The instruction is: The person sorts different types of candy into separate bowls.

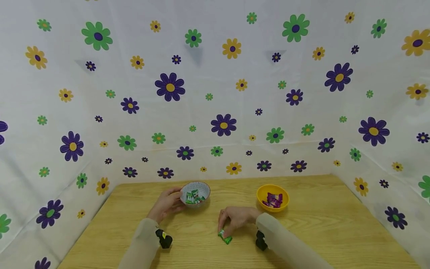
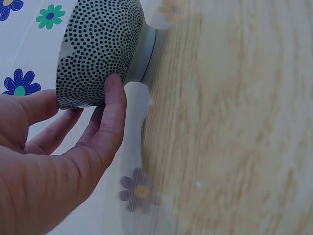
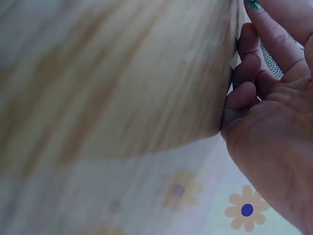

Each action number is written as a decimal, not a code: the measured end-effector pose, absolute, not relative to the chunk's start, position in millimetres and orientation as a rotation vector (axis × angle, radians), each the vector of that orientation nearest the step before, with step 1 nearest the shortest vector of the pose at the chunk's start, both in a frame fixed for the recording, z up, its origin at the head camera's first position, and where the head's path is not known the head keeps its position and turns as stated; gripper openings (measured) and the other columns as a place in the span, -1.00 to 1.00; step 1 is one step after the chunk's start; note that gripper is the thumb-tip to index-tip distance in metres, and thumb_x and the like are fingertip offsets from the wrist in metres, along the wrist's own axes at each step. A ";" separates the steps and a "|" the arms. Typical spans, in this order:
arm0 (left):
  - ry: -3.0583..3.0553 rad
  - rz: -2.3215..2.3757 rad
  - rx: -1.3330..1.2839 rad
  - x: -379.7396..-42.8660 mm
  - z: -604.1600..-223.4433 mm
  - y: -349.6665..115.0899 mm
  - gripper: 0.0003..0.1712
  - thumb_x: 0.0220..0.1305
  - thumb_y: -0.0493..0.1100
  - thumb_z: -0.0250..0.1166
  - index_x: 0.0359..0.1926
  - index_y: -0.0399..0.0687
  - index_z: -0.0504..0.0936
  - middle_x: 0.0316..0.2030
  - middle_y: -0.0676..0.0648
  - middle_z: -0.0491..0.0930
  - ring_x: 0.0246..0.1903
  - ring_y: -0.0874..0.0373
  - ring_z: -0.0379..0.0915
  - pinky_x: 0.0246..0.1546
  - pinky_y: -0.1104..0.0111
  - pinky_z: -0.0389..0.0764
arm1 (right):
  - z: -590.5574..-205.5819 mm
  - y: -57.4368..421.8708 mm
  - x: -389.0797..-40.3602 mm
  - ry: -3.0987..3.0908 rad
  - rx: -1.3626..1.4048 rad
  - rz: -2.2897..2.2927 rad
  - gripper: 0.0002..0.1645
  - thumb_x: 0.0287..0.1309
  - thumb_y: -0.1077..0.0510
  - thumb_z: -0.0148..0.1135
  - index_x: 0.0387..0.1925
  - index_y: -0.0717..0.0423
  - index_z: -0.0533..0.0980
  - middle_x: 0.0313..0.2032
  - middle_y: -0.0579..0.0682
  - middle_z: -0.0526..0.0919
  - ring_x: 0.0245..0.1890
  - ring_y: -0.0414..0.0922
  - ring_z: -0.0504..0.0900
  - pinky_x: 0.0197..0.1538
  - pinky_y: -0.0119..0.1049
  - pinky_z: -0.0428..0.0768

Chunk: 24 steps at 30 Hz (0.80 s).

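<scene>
My left hand (image 1: 168,203) holds the side of a speckled bowl (image 1: 195,185) with a reddish rim. In the left wrist view, the fingers and thumb bear on the dotted outer wall of the bowl (image 2: 100,51). Several green-wrapped candies (image 1: 193,198) lie inside it. To the right, my right hand (image 1: 236,218) pinches a green-wrapped candy (image 1: 228,240) at the tabletop, between thumb and finger. Only a sliver of that candy (image 3: 253,5) shows at the top of the right wrist view, where the other fingers are curled against the table.
A yellow bowl (image 1: 265,189) with several purple-wrapped candies (image 1: 273,200) stands behind the right forearm. The wooden table (image 1: 215,186) meets flower-patterned white cloth (image 1: 208,108) at its back and sides. Each wrist carries a black device (image 1: 164,240).
</scene>
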<state>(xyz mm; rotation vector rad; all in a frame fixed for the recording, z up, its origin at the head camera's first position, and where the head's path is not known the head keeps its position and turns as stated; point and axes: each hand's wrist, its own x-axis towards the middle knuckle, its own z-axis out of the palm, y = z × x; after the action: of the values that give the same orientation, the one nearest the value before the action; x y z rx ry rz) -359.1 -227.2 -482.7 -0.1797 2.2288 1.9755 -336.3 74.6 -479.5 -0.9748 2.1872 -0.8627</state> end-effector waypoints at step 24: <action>2.211 2.002 -0.156 -359.0 -482.4 -227.4 -0.52 0.49 -0.14 0.06 0.33 -0.24 0.33 0.09 -0.27 0.52 -0.10 0.04 0.60 0.03 0.05 0.63 | -480.5 80.0 -347.8 2.231 -0.963 -1.159 -0.94 0.13 0.24 0.39 -0.33 0.12 0.71 -0.29 -0.15 0.64 -0.28 -0.27 0.48 -0.16 -0.44 0.45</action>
<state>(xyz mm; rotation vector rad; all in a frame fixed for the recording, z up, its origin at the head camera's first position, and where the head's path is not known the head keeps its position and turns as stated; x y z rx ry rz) -359.0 -227.4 -482.4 -0.1556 2.2107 2.0020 -347.8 80.0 -480.5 -0.9627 2.2306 -1.1592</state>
